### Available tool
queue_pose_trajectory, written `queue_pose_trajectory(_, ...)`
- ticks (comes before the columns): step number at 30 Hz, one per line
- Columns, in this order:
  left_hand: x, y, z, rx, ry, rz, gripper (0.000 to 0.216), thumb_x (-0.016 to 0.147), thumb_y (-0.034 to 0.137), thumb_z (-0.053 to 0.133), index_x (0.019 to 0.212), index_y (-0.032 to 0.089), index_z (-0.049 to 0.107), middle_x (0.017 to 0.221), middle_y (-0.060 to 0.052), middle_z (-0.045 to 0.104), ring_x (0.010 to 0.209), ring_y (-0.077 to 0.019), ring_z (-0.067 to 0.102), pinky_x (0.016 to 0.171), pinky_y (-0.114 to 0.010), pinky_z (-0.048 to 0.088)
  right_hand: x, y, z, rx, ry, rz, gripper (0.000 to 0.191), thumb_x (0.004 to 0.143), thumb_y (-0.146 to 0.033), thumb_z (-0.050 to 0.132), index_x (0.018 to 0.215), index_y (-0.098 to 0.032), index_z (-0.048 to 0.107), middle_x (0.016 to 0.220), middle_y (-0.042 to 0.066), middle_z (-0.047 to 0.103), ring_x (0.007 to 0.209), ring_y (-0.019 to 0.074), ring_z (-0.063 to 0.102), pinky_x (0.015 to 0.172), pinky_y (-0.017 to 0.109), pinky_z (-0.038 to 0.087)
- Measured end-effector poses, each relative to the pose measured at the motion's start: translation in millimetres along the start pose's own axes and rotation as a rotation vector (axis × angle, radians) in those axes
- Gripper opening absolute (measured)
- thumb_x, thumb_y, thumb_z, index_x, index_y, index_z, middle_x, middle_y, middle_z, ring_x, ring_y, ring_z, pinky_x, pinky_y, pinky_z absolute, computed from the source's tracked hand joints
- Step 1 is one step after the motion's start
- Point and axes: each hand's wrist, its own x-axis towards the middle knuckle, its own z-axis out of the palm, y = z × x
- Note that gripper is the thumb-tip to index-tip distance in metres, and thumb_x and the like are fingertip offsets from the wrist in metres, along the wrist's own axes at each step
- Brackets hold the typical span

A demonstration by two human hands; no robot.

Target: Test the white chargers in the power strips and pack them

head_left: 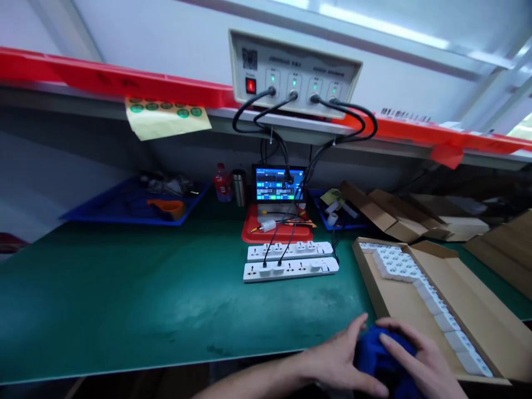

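Bench [124, 299]: green mat, carries all items below.
Cardboard box [399, 302]: open, flat, at right; holds a row of white socket blocks [440, 316] running along its length, more stacked at the far end.
Blue tray [124, 208]: far left; holds an orange scoop-like piece [168, 208] and small parts too dim to tell.
Red tray [276, 230]: under a small lit screen [276, 184]; holds thin tools.
Tester unit [293, 72]: on the shelf above, four black cables hanging down in front of the screen.
Power strips [291, 260]: two, white, side by side at mid-bench, cables plugged in.
Blue cloth [380, 354]: dark blue, bunched, at near bench edge, just beside the box.
Left hand [336, 360]: fingers curled onto the cloth, gripping it.
Right hand [419, 357]: fingers slightly spread, pressed over the cloth's top.
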Motion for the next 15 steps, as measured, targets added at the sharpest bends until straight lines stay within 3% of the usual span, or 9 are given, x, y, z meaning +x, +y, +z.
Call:
queue_pose_trajectory(3, 32.3, 3.1, 9.2, -0.595, 0.175, -0.116, 0.108, 0.077, 0.086, 0.083, 0.157, 0.018, 0.058, 0.151, -0.021, 0.067, 0.138, -0.0381, 0.066, 0.115, -0.054, 0.056, 27.0, -22.9, 22.6, -0.128, 0.077, -0.259, 0.054, 0.102, -0.059, 0.067, 0.145, -0.027, 0.072, 0.152, 0.014, 0.068, 0.138, 0.0341, 0.068, 0.117, 0.046, 0.058)
queue_pose_trajectory(6, 44.1, 15.9, -6.9, -0.905, 0.297, -0.062, 0.09, 0.086, 0.082, 0.077, 0.149, 0.019, 0.064, 0.146, -0.016, 0.07, 0.134, -0.0295, 0.068, 0.113, -0.041, 0.056, 43.4, -16.3, 43.2, -0.362, 0.116, -0.485, 0.064, 0.105, -0.047, 0.065, 0.166, -0.031, 0.053, 0.175, 0.014, 0.043, 0.156, 0.0362, 0.051, 0.125, 0.054, 0.051)
queue_pose_trajectory(9, 38.9, 27.7, -35.6, -0.753, 0.285, 0.007, 0.08, 0.09, 0.069, 0.083, 0.15, 0.02, 0.065, 0.149, -0.016, 0.069, 0.136, -0.0297, 0.066, 0.116, -0.042, 0.052, 83.4, -7.1, 41.6, -0.494, 0.102, -0.673, 0.061, 0.108, -0.023, 0.051, 0.168, -0.034, 0.049, 0.169, 0.014, 0.05, 0.149, 0.0305, 0.058, 0.117, 0.047, 0.059)
queue_pose_trajectory(12, 31.0, 24.7, -61.2, -0.467, 0.366, -0.025, 0.088, 0.089, 0.068, 0.084, 0.16, 0.025, 0.056, 0.16, -0.018, 0.06, 0.141, -0.033, 0.063, 0.113, -0.046, 0.053, 164.9, -17.9, 18.9, -0.608, 0.138, -0.838, 0.066, 0.099, -0.007, 0.047, 0.16, -0.03, 0.058, 0.155, 0.015, 0.063, 0.139, 0.0293, 0.065, 0.111, 0.046, 0.061)
queue_pose_trajectory(15, 27.2, 10.4, -75.1, -0.296, 0.374, -0.057, 0.097, 0.085, 0.078, 0.081, 0.163, 0.027, 0.053, 0.166, -0.02, 0.055, 0.146, -0.0364, 0.059, 0.114, -0.051, 0.053, 262.3, -49.8, -7.2, -0.79, 0.218, -0.757, 0.061, 0.099, -0.008, 0.049, 0.155, -0.026, 0.063, 0.157, 0.018, 0.06, 0.139, 0.0329, 0.062, 0.113, 0.048, 0.058)
